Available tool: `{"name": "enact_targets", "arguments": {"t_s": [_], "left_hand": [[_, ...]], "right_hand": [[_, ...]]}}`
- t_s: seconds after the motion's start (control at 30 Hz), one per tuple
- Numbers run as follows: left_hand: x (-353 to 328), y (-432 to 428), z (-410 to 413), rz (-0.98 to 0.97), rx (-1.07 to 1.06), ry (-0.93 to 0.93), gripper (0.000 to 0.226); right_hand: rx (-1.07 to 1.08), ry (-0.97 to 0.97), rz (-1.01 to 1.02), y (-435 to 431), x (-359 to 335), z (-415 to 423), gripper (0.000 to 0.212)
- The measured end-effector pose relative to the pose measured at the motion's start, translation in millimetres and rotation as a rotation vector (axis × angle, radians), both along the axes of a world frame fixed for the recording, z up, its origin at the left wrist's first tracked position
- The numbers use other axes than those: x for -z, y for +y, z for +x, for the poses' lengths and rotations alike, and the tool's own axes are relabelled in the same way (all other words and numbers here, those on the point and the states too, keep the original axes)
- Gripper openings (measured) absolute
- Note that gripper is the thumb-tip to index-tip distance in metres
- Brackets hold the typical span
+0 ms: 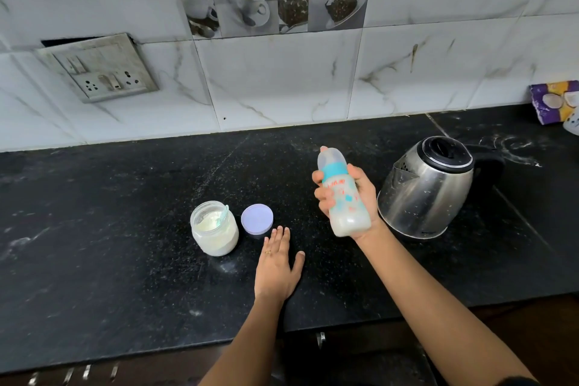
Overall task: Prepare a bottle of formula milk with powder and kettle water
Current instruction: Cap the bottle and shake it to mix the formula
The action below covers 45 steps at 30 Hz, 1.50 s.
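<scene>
Kitchen counter [125,229] of black stone. The right hand [360,197] grips a capped baby bottle [343,197] of milky liquid, tilted, lifted above the counter beside a steel kettle [429,188]. The left hand [277,263] lies flat, fingers straight, near a lilac lid [257,218] and an open jar of powder [214,229] holding a scoop [223,215].

Black speckled counter [125,229]; white marble-look wall tiles [282,81]; switchboard [100,69] left.
</scene>
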<state>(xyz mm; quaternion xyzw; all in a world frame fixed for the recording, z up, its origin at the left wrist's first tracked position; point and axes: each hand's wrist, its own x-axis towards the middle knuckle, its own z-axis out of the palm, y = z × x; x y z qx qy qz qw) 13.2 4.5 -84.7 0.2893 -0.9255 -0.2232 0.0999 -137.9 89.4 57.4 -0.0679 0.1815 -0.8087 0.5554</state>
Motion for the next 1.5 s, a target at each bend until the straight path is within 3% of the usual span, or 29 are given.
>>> {"name": "enact_targets", "arguments": {"t_s": [0.07, 0.17, 0.23, 0.3, 0.37, 0.47, 0.5, 0.6, 0.67, 0.77, 0.8, 0.9, 0.97, 1.07, 1.13, 1.23, 1.3, 1.37, 1.43, 1.5], "left_hand": [[0.1, -0.2, -0.5, -0.001, 0.001, 0.002, 0.065], [0.0, -0.5, -0.4, 0.000, 0.001, 0.004, 0.065], [0.5, -1.0, -0.3, 0.013, 0.005, 0.002, 0.065], [0.8, -0.9, -0.1, 0.012, 0.002, 0.009, 0.065], [0.9, -0.5, -0.4, 0.011, 0.003, 0.009, 0.065], [0.0, -0.6, 0.0, 0.009, 0.001, 0.014, 0.065], [-0.2, -0.7, -0.2, 0.011, 0.004, 0.014, 0.065], [0.3, -0.6, -0.2, 0.012, 0.000, 0.012, 0.065], [0.3, -0.2, -0.7, 0.013, 0.002, 0.012, 0.065], [0.1, -0.8, -1.0, 0.013, 0.003, 0.011, 0.065], [0.3, -0.4, -0.7, 0.014, 0.004, 0.010, 0.065], [1.1, -0.5, -0.4, 0.017, -0.003, 0.021, 0.065], [1.2, -0.6, -0.6, 0.011, -0.005, 0.020, 0.066], [-0.4, -0.1, -0.6, 0.007, -0.004, 0.019, 0.065], [-0.3, 0.4, -0.4, 0.003, -0.008, 0.024, 0.065], [0.3, 0.1, -0.8, -0.003, -0.005, 0.021, 0.065], [-0.6, 0.5, -0.9, 0.001, -0.008, 0.022, 0.065], [-1.6, 0.5, -0.7, 0.007, -0.007, 0.026, 0.065], [-0.7, 0.6, -0.4, 0.004, -0.008, 0.027, 0.065], [0.2, 0.1, -0.7, -0.004, -0.003, 0.019, 0.065]], "right_hand": [[0.011, 0.098, -0.018, 1.1, -5.9, 1.3, 0.054], [0.098, -0.150, -0.083, -2.7, -10.4, -3.3, 0.075], [0.027, -0.206, -0.165, -2.8, -14.1, -5.4, 0.069], [-0.044, -0.023, -0.150, 0.9, -18.2, -2.0, 0.054], [-0.020, 0.073, -0.154, 0.1, -30.1, 0.8, 0.055], [0.114, -0.132, -0.111, -4.2, -25.8, -4.2, 0.078], [0.096, -0.185, -0.129, -4.4, -20.1, -8.1, 0.076], [-0.037, -0.001, -0.072, 1.2, -7.0, -7.2, 0.053], [-0.022, 0.121, -0.075, 0.7, -12.7, -2.3, 0.057], [0.067, -0.117, -0.071, -2.4, -2.2, -6.8, 0.079], [0.057, -0.149, -0.077, -3.2, 3.9, -10.9, 0.076], [0.019, 0.036, 0.008, 0.0, 7.7, -5.7, 0.053], [0.085, 0.024, 0.051, -4.5, 5.6, -1.8, 0.055], [0.200, -0.303, 0.041, -5.9, 18.9, -4.2, 0.053], [0.070, -0.254, 0.069, -3.2, 20.5, 0.0, 0.052], [0.058, -0.106, 0.016, -3.8, 9.3, 4.7, 0.060], [0.119, -0.240, -0.022, -4.2, 8.9, 0.8, 0.076], [0.055, -0.306, -0.067, -4.7, 10.6, -2.2, 0.066], [0.016, -0.218, 0.009, -2.0, 10.5, -2.5, 0.051], [0.058, -0.158, 0.012, -3.3, -0.3, 0.3, 0.054]]}}
